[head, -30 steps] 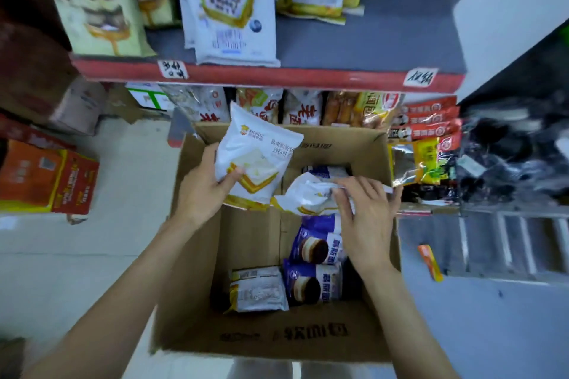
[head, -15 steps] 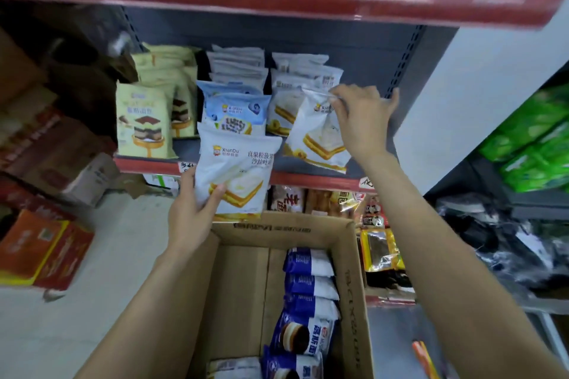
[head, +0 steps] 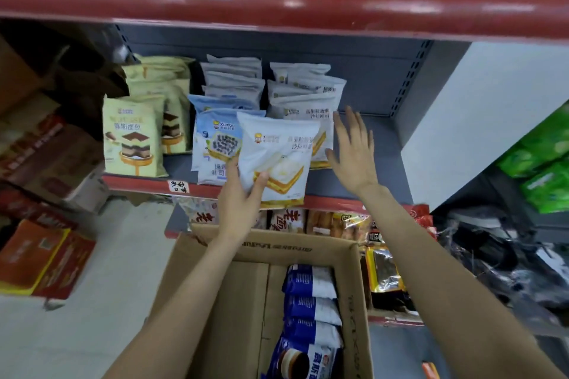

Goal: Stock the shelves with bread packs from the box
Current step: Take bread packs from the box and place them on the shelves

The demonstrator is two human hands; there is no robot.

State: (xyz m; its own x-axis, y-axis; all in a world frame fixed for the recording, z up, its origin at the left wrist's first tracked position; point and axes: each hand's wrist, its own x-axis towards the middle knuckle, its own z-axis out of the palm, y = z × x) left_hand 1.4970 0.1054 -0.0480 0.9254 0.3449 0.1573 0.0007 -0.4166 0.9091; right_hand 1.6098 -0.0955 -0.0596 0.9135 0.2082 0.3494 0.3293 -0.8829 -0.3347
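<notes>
On the middle grey metal shelf point(head: 378, 163) with a red front lip, near the centre of the view, rows of soft plastic bread packs stand leaning back. The left hand point(head: 238, 203) holds one white plastic bread pack printed with a yellow-edged sandwich slice point(head: 275, 160), thumb across its lower front and fingers curled behind. This pack is upright, above the shelf's front lip, overlapping a pale blue pack with a dark speckled picture point(head: 215, 144) at its nine o'clock. At its two o'clock stands the row of matching white sandwich packs point(head: 303, 101), several deep. The right hand point(head: 352, 151), at three o'clock of the held pack, has its fingers straight and spread, holding nothing, its palm close to the front pack of that row; whether it touches cannot be told. At the far left of the shelf, at nine o'clock, stand cream packs showing a layered chocolate cake point(head: 134, 137).

Below, at six o'clock, the open brown cardboard box point(head: 234, 301) holds a line of dark blue and white packs point(head: 311, 314).

The step in hand appears to be placing the held pack. The next move probably calls for carrying it toward three o'clock and standing it at the front of the matching row, while the free hand steadies that row.
</notes>
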